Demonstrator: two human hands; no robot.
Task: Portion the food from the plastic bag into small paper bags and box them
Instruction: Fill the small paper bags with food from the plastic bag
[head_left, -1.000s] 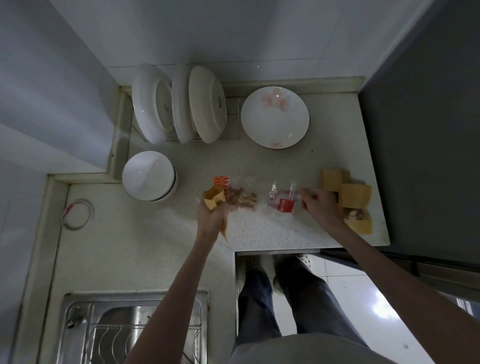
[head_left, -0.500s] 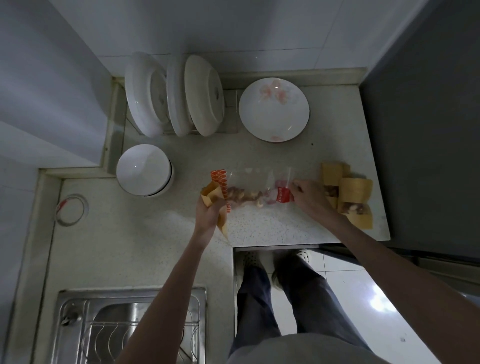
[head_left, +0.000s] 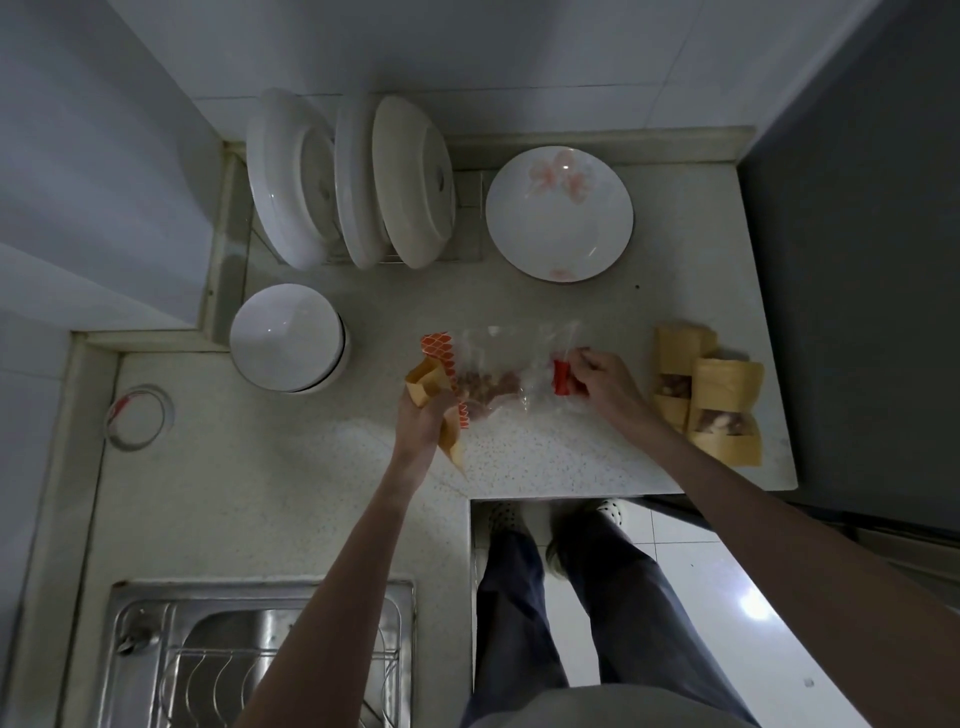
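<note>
A clear plastic bag (head_left: 509, 364) with an orange-patterned end and a red strip lies stretched across the counter, brownish food pieces gathered in its lower middle. My right hand (head_left: 602, 379) pinches its red-strip end. My left hand (head_left: 423, 415) grips a small brown paper bag (head_left: 431, 387) with its open mouth beside the plastic bag's orange end. Several brown paper bags (head_left: 722, 395) with food showing lie at the right of the counter.
A flowered white plate (head_left: 558, 213) lies flat at the back. Several white dishes (head_left: 353, 182) stand on edge in a rack, stacked white bowls (head_left: 285, 338) to their left. A steel sink (head_left: 249, 654) sits near left; a dark appliance (head_left: 857, 260) borders the counter's right edge.
My right hand took hold of the plastic bag's red-strip end and lifted it, stretching the bag out. The food slid toward the paper bag in my left hand.
</note>
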